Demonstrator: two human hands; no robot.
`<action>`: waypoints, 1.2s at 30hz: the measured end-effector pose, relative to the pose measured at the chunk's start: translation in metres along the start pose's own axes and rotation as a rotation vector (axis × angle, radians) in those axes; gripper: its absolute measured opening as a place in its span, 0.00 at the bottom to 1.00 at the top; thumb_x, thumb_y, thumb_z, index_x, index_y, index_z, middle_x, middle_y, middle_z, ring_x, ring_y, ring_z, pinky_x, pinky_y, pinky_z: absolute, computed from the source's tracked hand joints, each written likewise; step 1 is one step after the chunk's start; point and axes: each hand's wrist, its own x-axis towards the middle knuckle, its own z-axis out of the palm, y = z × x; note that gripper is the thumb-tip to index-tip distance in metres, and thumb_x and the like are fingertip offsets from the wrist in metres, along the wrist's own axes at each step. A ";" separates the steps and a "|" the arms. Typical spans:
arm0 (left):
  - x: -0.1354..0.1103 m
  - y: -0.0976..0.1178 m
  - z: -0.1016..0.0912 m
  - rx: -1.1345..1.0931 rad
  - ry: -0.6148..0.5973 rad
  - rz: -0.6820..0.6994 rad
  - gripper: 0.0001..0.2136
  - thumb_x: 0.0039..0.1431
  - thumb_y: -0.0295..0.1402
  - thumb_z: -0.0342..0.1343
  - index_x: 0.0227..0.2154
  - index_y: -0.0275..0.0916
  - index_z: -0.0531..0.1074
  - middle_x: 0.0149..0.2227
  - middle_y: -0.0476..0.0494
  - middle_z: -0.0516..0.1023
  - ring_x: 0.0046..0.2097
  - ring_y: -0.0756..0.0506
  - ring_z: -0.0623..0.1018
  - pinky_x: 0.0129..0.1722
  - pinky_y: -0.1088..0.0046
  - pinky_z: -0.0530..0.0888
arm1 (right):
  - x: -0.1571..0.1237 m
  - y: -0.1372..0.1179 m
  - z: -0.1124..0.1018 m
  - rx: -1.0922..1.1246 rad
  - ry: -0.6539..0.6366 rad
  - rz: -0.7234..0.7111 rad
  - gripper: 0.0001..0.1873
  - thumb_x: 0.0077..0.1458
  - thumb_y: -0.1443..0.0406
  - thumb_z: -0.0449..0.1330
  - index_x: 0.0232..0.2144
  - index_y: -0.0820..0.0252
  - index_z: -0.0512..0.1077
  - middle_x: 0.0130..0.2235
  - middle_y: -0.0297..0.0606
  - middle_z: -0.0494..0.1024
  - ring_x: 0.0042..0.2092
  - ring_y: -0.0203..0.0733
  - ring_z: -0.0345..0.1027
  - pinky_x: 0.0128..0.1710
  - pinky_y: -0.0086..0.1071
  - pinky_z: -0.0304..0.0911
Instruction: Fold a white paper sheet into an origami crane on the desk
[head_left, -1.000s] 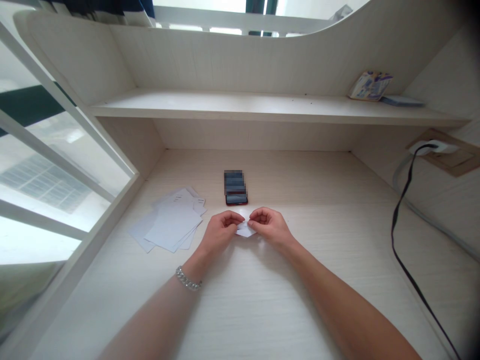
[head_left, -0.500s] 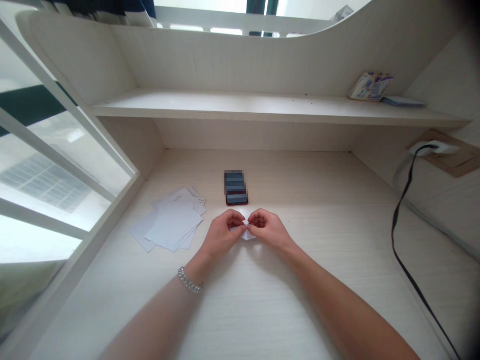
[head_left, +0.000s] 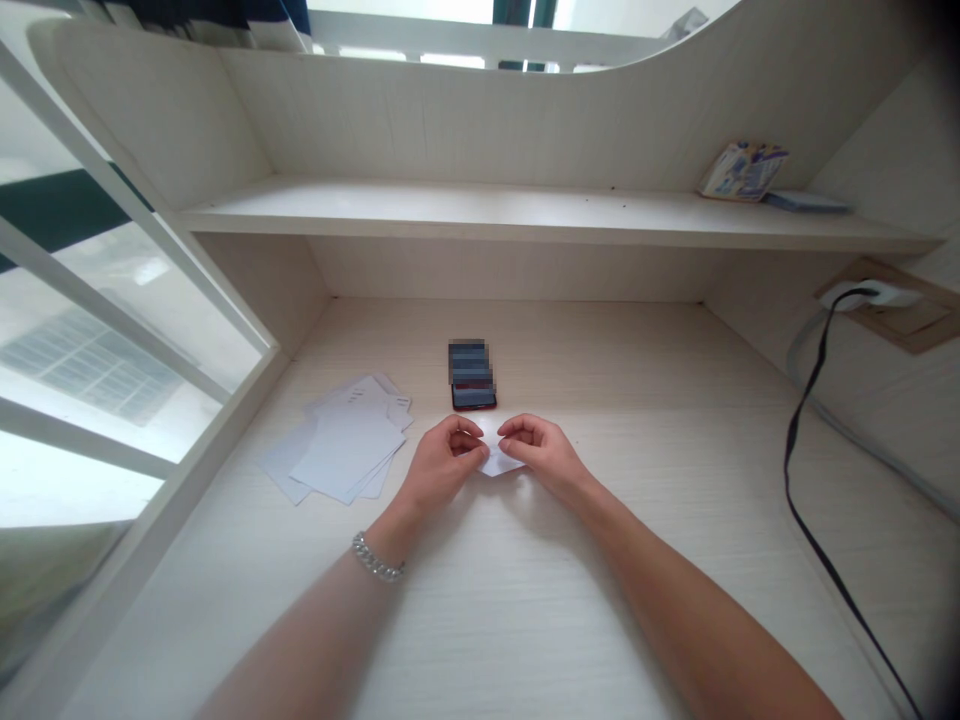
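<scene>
- Folded white paper (head_left: 496, 463) was between the two hands, near the middle of the table (head_left: 525, 620); its lower edge came to a blunt point towards the person.
- By judgement it was very light and thin, stiffer along any crease, easy to bend or tear; the sensible hold was a gentle thumb-and-finger pinch at the side edges.
- The left hand (head_left: 451, 458) grasped its left side, thumb on the paper and fingers curled; the paper lay just right of that thumb.
- The right hand (head_left: 541, 453) grasped the opposite side in a similar pinch, so the paper lay to its left; the undersides of both grips were hidden.
- A smartphone (head_left: 474, 397) lay just beyond the paper.
- Loose white sheets (head_left: 345, 440) overlapped to the left of the left hand, apart from it.
- A chain bracelet (head_left: 377, 560) circled the left wrist.
- A black cord (head_left: 795, 480) hung well to the right.
</scene>
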 end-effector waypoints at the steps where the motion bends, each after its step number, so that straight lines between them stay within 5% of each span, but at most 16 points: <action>1: 0.000 0.000 0.000 -0.007 -0.006 -0.009 0.09 0.45 0.29 0.58 0.32 0.35 0.68 0.26 0.47 0.74 0.28 0.50 0.75 0.28 0.76 0.70 | 0.000 0.001 0.000 -0.008 -0.004 -0.011 0.10 0.40 0.66 0.61 0.30 0.60 0.69 0.25 0.33 0.73 0.27 0.36 0.67 0.26 0.30 0.64; 8: 0.003 -0.004 -0.001 -0.079 -0.020 -0.060 0.10 0.44 0.23 0.51 0.32 0.35 0.70 0.29 0.44 0.77 0.30 0.49 0.76 0.30 0.74 0.72 | 0.002 0.008 -0.001 -0.042 0.024 -0.061 0.11 0.39 0.67 0.62 0.29 0.61 0.66 0.24 0.31 0.71 0.25 0.34 0.66 0.25 0.27 0.61; 18: 0.002 -0.002 -0.002 -0.019 -0.009 -0.052 0.09 0.45 0.29 0.58 0.32 0.34 0.71 0.28 0.44 0.77 0.30 0.49 0.75 0.30 0.76 0.71 | 0.003 0.006 0.000 -0.063 0.027 -0.011 0.12 0.36 0.72 0.58 0.29 0.62 0.69 0.28 0.36 0.75 0.29 0.37 0.69 0.28 0.29 0.64; 36: 0.002 0.001 0.000 0.006 -0.014 -0.047 0.10 0.43 0.23 0.53 0.31 0.35 0.73 0.30 0.43 0.78 0.32 0.48 0.77 0.32 0.74 0.73 | 0.002 0.008 0.000 -0.079 0.044 -0.077 0.10 0.39 0.66 0.62 0.29 0.61 0.69 0.27 0.35 0.74 0.29 0.37 0.67 0.29 0.30 0.62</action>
